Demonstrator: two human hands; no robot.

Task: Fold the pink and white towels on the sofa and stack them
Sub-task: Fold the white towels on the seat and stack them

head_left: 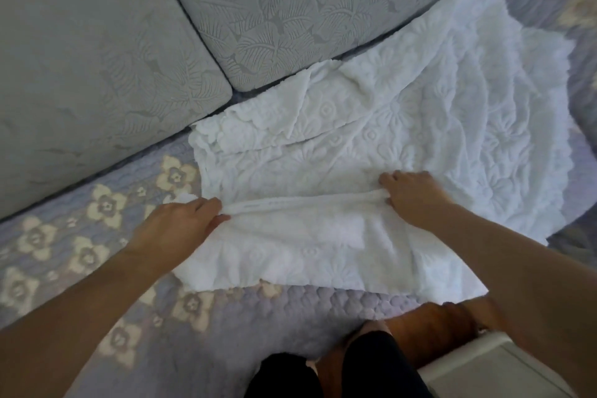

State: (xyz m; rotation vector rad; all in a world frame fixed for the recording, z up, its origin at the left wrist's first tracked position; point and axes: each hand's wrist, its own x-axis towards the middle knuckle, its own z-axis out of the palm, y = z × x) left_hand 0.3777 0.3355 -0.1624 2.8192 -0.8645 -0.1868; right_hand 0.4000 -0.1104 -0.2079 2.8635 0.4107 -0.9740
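A white towel [403,126] with a raised flower pattern lies spread over the sofa seat, reaching from the middle to the far right. Its near part is doubled over into a fold. My left hand [181,223] pinches the left end of the folded hem. My right hand [413,195] grips the same hem at its right end, so the edge runs taut between both hands. No pink towel shows in the head view.
The sofa seat wears a lilac quilted cover [80,236] with cream flowers. Two grey leaf-patterned back cushions [97,58] stand behind the towel. My knees and a pale box-like object [484,371] sit at the bottom edge.
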